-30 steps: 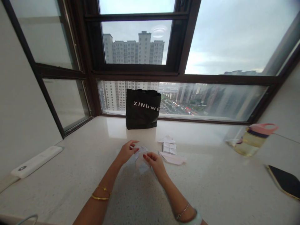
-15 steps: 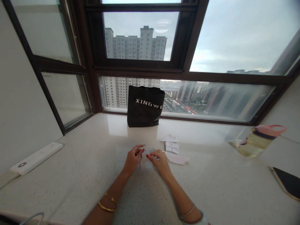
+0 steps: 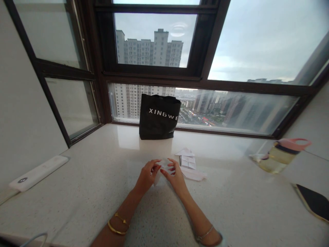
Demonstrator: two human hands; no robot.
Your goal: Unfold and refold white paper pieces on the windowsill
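Observation:
My left hand (image 3: 147, 175) is closed in a pinch on a small piece of white paper (image 3: 157, 180), part of which hangs below the fingers. Facing it, my right hand (image 3: 176, 175) has its thumb and fingers spread apart around the paper's right side. The thumb tip is close to the paper; whether it touches I cannot tell. Just beyond my right hand lie a folded white paper with creases (image 3: 188, 162) and a pale pink paper strip (image 3: 194, 174).
A black bag (image 3: 158, 118) with white lettering stands by the window. On the right are a bottle with a pink lid (image 3: 279, 157) and a dark flat object (image 3: 312, 199). A white power strip (image 3: 38, 173) lies along the left wall, on the speckled white countertop (image 3: 102, 192).
My right fingers have opened out from a pinch at the paper. My left hand has shifted slightly and its fingers have closed in more. The papers on the counter stay put.

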